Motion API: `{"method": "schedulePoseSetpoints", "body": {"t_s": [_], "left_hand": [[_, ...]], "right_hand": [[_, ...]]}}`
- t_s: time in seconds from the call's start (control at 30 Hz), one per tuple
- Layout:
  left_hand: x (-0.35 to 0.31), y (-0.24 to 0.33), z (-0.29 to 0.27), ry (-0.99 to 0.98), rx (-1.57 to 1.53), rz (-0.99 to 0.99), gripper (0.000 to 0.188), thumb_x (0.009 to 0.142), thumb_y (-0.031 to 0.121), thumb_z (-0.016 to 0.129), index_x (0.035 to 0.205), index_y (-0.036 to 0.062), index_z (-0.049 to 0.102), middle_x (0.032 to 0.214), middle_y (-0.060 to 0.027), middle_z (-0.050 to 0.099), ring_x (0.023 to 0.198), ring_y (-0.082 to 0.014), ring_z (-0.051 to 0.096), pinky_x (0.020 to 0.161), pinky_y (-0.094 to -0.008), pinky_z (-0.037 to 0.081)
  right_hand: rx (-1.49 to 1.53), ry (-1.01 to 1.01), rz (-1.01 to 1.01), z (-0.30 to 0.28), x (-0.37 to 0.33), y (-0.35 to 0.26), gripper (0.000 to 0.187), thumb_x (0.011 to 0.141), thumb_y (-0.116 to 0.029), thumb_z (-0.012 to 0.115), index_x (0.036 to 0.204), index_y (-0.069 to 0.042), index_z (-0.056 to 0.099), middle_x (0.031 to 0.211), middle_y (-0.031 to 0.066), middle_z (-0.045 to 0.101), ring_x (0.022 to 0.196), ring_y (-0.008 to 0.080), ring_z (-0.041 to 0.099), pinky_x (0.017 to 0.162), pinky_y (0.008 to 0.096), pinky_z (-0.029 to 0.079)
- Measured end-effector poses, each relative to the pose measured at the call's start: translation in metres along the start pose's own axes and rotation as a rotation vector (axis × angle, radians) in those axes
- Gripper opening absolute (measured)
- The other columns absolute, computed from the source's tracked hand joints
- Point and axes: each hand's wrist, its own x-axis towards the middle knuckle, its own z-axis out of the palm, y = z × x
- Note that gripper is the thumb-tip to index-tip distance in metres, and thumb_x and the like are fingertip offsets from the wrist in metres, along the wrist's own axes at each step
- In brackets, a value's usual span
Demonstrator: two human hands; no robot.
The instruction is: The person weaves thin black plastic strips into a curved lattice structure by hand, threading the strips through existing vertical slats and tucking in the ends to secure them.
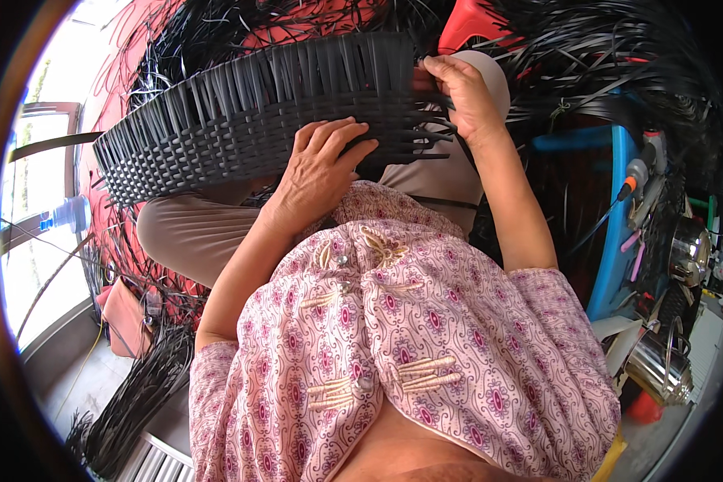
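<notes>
Across my lap lies a black woven panel (217, 149), a tight weave of flat strips with long upright strip ends along its far side and loose ends at its right. My left hand (317, 165) rests on the near part of the weave, fingers lying on it and the thumb apart. At the panel's far right corner, my right hand (464, 92) pinches a black strip (427, 83) between thumb and fingers. The fingers' undersides and the far end of that strip are partly hidden.
Heaps of loose black strips (594, 72) surround me on a red floor covering. A blue-rimmed container (610, 217) stands at my right beside tools and metal pots (659, 365). To the left are a clear bottle (71, 215) and a pink piece (126, 321). Something red (470, 24) stands beyond.
</notes>
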Motion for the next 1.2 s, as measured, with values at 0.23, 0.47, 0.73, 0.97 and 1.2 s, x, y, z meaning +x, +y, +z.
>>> {"method": "schedulePoseSetpoints", "body": {"t_s": [0.23,0.47,0.73,0.97,1.2], "left_hand": [[0.057,0.011,0.002,0.219,-0.296,-0.205,0.034,0.09,0.011,0.066,0.124,0.0059,0.064,0.106,-0.0125,0.061,0.082,-0.0259,0.066,0.073,-0.0347,0.053],[0.083,0.006,0.006,0.098,-0.431,-0.442,0.042,0.089,0.018,0.068,0.126,-0.0013,0.062,0.093,-0.0105,0.066,0.081,-0.0213,0.067,0.073,-0.0311,0.053],[0.085,0.03,0.006,0.063,-0.397,-0.451,0.058,0.086,0.019,0.072,0.134,-0.0075,0.053,0.098,-0.015,0.069,0.08,-0.0176,0.067,0.074,-0.0293,0.053],[0.082,0.03,0.015,0.12,-0.684,-0.584,0.06,0.085,0.017,0.073,0.134,-0.0105,0.051,0.098,-0.0133,0.07,0.077,-0.0147,0.065,0.071,-0.0276,0.053],[0.079,0.024,0.008,0.116,-1.065,-0.722,0.055,0.091,0.015,0.07,0.139,-0.0052,0.051,0.098,-0.003,0.068,0.077,-0.0079,0.061,0.067,-0.0204,0.047]], "right_hand": [[0.064,-0.013,-0.018,0.004,-0.017,-0.007,0.019,0.095,-0.014,0.061,0.102,0.002,0.068,0.099,0.0115,0.072,0.09,0.0194,0.07,0.086,0.0317,0.055],[0.085,-0.027,-0.018,0.004,-0.02,-0.002,0.02,0.095,-0.016,0.061,0.102,0.002,0.067,0.101,0.0123,0.072,0.093,0.0208,0.07,0.085,0.0328,0.055],[0.064,-0.025,-0.014,0.003,-0.021,0.003,0.019,0.096,-0.018,0.06,0.102,-0.001,0.068,0.1,0.0091,0.072,0.091,0.0171,0.069,0.081,0.0328,0.056],[0.092,-0.031,-0.076,0.003,-0.022,0.009,0.021,0.096,-0.018,0.061,0.102,0.002,0.068,0.099,0.0108,0.072,0.09,0.0178,0.07,0.083,0.0328,0.057],[0.04,-0.002,-0.11,-0.005,-0.028,0.0,0.02,0.096,-0.018,0.061,0.101,0.001,0.069,0.098,0.0114,0.072,0.089,0.0196,0.07,0.083,0.0315,0.056]]}}
